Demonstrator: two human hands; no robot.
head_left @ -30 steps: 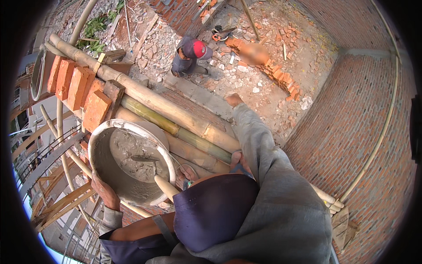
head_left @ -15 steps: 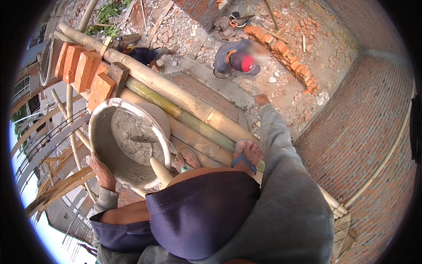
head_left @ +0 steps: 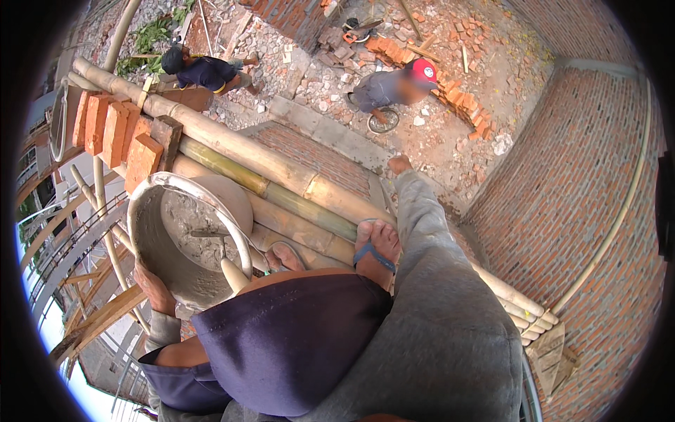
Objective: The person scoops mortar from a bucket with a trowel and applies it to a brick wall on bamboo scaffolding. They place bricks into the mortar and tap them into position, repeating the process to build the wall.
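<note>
A tilted bucket point(head_left: 242, 199) with grey mortar point(head_left: 186, 218) inside rests on the bamboo poles in front of me. My left hand point(head_left: 156, 288) grips its lower left outer side, and some of the fingers are hidden behind it. A trowel point(head_left: 207, 233) lies in the mortar, its pale handle point(head_left: 233, 275) pointing toward my knee. My right arm reaches forward past the poles. At its end my right hand point(head_left: 399, 164) appears small above the ground below, touching nothing I can make out, and its fingers are not clear.
Red bricks point(head_left: 116, 133) stand in a row on the bamboo poles point(head_left: 281, 165) beyond the bucket. My sandalled feet point(head_left: 380, 250) are on the poles. Below, a person in a red cap point(head_left: 394, 88) bends by a pail point(head_left: 383, 119); another point(head_left: 204, 70) stands left. A brick wall point(head_left: 569, 176) rises right.
The red-capped person below has shifted, and the pail now shows more fully. The person at left has come out from behind the poles. My hands keep nearly the same pose.
</note>
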